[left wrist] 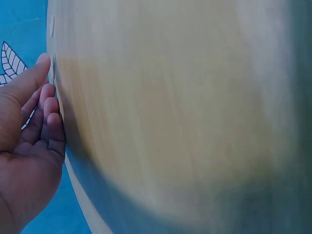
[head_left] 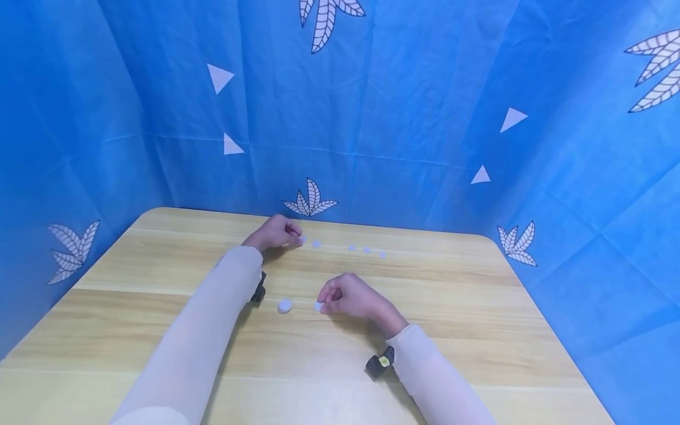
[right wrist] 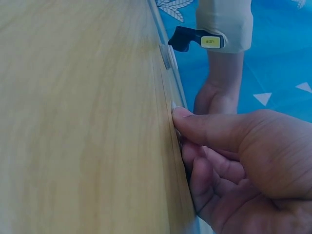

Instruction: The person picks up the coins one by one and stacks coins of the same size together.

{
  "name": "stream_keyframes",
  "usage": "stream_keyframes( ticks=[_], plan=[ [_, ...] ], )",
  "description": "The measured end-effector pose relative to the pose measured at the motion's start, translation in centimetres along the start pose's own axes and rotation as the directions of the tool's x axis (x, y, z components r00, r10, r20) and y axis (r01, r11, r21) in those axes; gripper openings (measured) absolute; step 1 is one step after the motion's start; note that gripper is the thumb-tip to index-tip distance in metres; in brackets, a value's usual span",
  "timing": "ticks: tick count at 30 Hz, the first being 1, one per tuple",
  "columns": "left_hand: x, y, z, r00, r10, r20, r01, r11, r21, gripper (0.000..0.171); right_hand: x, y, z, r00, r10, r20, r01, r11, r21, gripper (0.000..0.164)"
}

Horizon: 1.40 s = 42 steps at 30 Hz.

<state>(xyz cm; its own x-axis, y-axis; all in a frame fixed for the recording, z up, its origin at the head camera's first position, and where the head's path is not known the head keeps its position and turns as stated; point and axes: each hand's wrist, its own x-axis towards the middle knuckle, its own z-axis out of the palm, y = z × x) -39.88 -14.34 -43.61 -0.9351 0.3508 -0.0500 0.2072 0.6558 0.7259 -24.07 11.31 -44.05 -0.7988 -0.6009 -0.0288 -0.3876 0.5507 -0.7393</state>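
Your left fingers pinch one white disc; your right fingers pinch a second disc. Both are probably light, stiff, slippery: keep each rim between your fingers.

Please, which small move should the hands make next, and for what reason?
Probably the left hand should release its white disc and draw back: the disc seems to be at the left end of the far row, and the right hand has another disc at its fingertips, nearer the person.
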Motion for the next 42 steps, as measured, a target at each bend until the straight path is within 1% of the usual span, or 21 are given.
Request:
stream_keyframes(
  ticks=[6,11,16,18,24,30,35,38,42],
  plan=[
    [0.5,0.1,0.3,0.999,-0.044,0.004,0.044,0.999,0.000,0.028,0.1,0.1,0.0,1.000,-0.006,-0.001,0.006,1.000,-0.015,0.009],
    [0.7,0.2,0.5,0.997,-0.081,0.015,0.081,0.997,0.010,0.025,0.1,0.2,0.1,1.000,-0.006,-0.001,0.006,1.000,-0.008,0.009],
    [0.6,0.7,0.5,0.992,-0.124,0.028,0.123,0.992,0.014,0.023,0.1,0.2,0.1,1.000,-0.001,-0.004,0.001,1.000,-0.005,0.009],
    [0.5,0.9,0.5,0.991,-0.128,0.032,0.127,0.992,0.019,0.023,0.1,0.2,0.1,1.000,-0.004,-0.006,0.004,1.000,-0.006,0.009],
    [0.4,0.8,0.4,0.994,-0.100,0.033,0.099,0.995,0.030,0.023,0.1,0.2,0.1,1.000,0.003,-0.008,-0.003,1.000,0.000,0.009],
    [0.3,0.6,-0.3,0.999,-0.041,0.012,0.040,0.999,0.028,0.017,0.1,0.2,0.1,1.000,0.004,-0.008,-0.004,1.000,0.001,0.010],
    [-0.3,1.0,-1.0,0.999,-0.040,0.017,0.041,0.999,-0.019,0.011,0.1,0.1,0.1,1.000,0.000,-0.010,0.000,1.000,0.002,0.010],
    [-0.7,1.4,-1.5,0.999,-0.047,0.022,0.049,0.997,-0.060,0.013,0.1,0.1,0.0,1.000,-0.002,-0.012,0.002,1.000,0.007,0.010],
    [-1.3,2.1,-2.4,1.000,-0.022,0.002,0.022,0.998,-0.055,0.016,0.1,0.0,0.0,1.000,-0.005,-0.010,0.005,1.000,0.009,0.010]
  ],
)
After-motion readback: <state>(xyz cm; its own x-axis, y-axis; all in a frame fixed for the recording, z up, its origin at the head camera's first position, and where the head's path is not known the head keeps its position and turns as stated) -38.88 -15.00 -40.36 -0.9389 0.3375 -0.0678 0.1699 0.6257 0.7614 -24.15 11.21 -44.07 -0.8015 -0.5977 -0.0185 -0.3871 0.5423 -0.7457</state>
